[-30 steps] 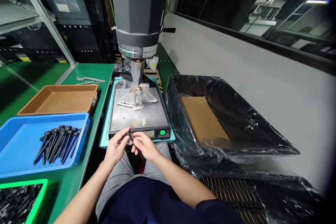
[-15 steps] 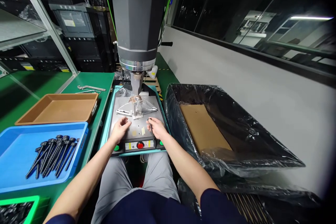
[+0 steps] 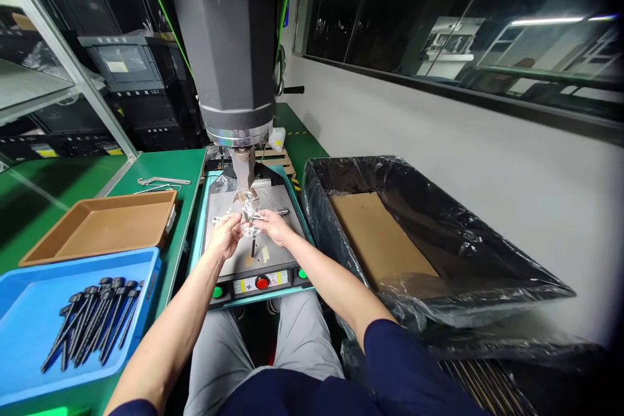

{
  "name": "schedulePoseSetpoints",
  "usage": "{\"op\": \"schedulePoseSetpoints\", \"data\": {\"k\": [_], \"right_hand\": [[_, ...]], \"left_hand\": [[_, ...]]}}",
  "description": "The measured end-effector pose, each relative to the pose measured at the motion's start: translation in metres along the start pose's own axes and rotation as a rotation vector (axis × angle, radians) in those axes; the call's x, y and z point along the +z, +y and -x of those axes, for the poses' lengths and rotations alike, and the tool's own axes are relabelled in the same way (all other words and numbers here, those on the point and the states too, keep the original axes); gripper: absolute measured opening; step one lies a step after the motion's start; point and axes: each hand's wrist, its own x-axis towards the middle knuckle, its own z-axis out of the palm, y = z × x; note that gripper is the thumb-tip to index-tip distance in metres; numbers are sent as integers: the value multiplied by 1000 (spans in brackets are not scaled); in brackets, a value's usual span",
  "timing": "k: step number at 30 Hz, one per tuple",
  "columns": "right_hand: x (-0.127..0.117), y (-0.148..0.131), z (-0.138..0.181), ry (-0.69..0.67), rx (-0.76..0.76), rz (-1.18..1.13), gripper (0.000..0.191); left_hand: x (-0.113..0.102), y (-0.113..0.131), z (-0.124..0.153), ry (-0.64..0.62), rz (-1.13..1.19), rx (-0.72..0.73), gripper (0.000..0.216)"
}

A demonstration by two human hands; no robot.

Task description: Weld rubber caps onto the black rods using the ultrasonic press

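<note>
My left hand (image 3: 227, 236) and my right hand (image 3: 273, 226) meet over the metal plate (image 3: 238, 263) of a machine, at a small fixture under its tool tip (image 3: 242, 166). Below my fingertips a thin black rod (image 3: 253, 247) points towards me; its upper end is hidden. My right fingers are closed at the rod. My left fingers are pinched beside it, and what they hold is unclear. Whitish, shiny strands, perhaps clear film, show between the hands. Several black rods with round heads (image 3: 97, 318) lie in a blue tray (image 3: 152, 273) on the left.
A red button (image 3: 262, 282) sits between two green buttons (image 3: 217, 292) on the front panel. On the left stand a brown tray (image 3: 97, 244) and a wrench (image 3: 163, 181). A plastic-lined bin (image 3: 468, 260) with cardboard (image 3: 380, 234) stands right. The grey machine head (image 3: 227, 45) hangs above.
Both hands have moved in and forward to the fixture, now close together. The black rod has moved with my right hand from the plate's right side to the middle. The view has shifted slightly.
</note>
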Motion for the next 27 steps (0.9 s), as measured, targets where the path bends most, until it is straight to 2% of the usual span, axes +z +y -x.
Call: {"op": "schedulePoseSetpoints", "data": {"k": [4, 7, 9, 19, 24, 27], "right_hand": [[8, 0, -5, 199, -243, 223, 28], [11, -3, -7, 345, -353, 392, 28], [13, -7, -9, 399, -407, 424, 28], [30, -23, -40, 368, -342, 245, 26], [32, -25, -57, 329, -238, 145, 32], [27, -29, -58, 234, -206, 141, 40]], "left_hand": [[11, 3, 3, -15, -3, 16, 33], [16, 4, 4, 3, -14, 19, 32], [19, 5, 4, 13, -13, 14, 34], [26, 6, -2, 34, -12, 31, 38], [26, 6, -5, 38, -25, 37, 40], [26, 6, -6, 53, -15, 22, 39]]}}
